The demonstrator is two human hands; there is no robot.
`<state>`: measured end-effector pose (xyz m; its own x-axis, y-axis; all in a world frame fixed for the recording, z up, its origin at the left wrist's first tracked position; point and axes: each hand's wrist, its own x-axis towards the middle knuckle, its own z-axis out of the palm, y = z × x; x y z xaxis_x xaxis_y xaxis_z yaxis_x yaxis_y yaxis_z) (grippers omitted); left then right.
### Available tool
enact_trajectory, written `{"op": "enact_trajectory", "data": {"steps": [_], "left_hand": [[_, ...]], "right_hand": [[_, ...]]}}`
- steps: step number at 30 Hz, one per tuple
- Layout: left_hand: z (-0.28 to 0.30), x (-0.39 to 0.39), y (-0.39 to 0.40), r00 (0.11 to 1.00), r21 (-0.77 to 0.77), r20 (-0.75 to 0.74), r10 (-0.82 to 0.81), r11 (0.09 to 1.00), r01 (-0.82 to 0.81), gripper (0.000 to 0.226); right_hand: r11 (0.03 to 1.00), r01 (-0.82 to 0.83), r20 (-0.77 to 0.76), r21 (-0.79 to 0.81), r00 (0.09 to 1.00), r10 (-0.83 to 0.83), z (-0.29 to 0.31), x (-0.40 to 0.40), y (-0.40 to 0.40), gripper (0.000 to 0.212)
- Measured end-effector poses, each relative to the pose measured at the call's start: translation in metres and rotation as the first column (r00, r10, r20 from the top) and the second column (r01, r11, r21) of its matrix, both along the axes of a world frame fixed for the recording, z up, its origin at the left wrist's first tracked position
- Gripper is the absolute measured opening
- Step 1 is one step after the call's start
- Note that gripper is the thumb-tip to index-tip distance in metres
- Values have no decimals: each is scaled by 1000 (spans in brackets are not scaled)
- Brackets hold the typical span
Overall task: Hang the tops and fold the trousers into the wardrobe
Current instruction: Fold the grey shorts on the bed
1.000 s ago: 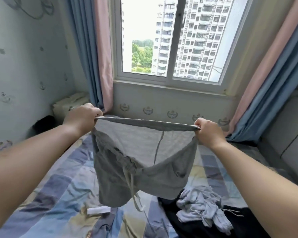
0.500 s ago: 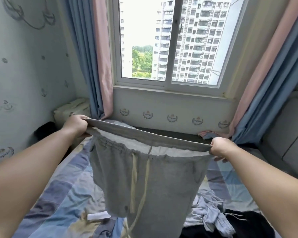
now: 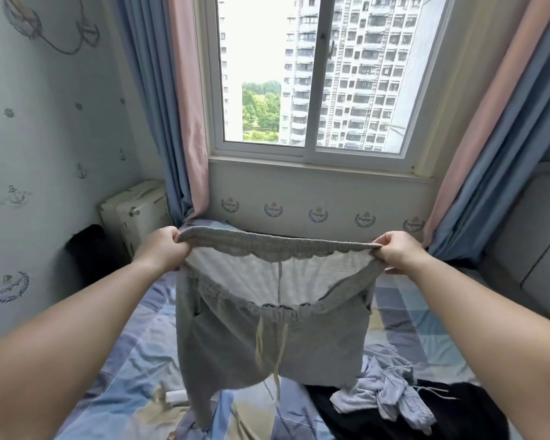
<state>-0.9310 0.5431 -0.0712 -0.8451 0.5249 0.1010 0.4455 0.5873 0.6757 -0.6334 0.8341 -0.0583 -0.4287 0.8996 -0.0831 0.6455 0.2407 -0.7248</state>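
Note:
Grey drawstring trousers (image 3: 315,341) hang in the air over the bed, stretched wide by the waistband. My left hand (image 3: 162,247) grips the waistband's left end and my right hand (image 3: 397,250) pinches its right end. The waist gapes open toward me, showing the pale inside, and the cream drawstring dangles down the front. One leg trails down to the bedspread at the lower left. A crumpled light blue garment (image 3: 391,392) lies on a black garment (image 3: 458,411) on the bed at the lower right. No wardrobe is in view.
A bed with a patchwork blue and cream cover (image 3: 118,360) fills the foreground. Behind it are a window (image 3: 311,74) with blue and pink curtains, a white box-like unit (image 3: 134,214) in the left corner, and a grey padded headboard (image 3: 527,236) at right.
The trousers have turned the right way up and dropped open, with the waistband now spread wide. My hands have moved further apart and slightly lower.

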Motion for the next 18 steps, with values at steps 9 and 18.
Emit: {"op": "enact_trajectory", "data": {"steps": [9,18], "left_hand": [[4,-23,-14,910,370,372,180,871,-324,27],[-28,-30,-49,989,-205,90,119,974,-99,10]], "right_hand": [[974,-153,683,166,730,-2,0,13,-18,17],[907,72,167,-415,986,-1,-25,12,-10,37]]}}
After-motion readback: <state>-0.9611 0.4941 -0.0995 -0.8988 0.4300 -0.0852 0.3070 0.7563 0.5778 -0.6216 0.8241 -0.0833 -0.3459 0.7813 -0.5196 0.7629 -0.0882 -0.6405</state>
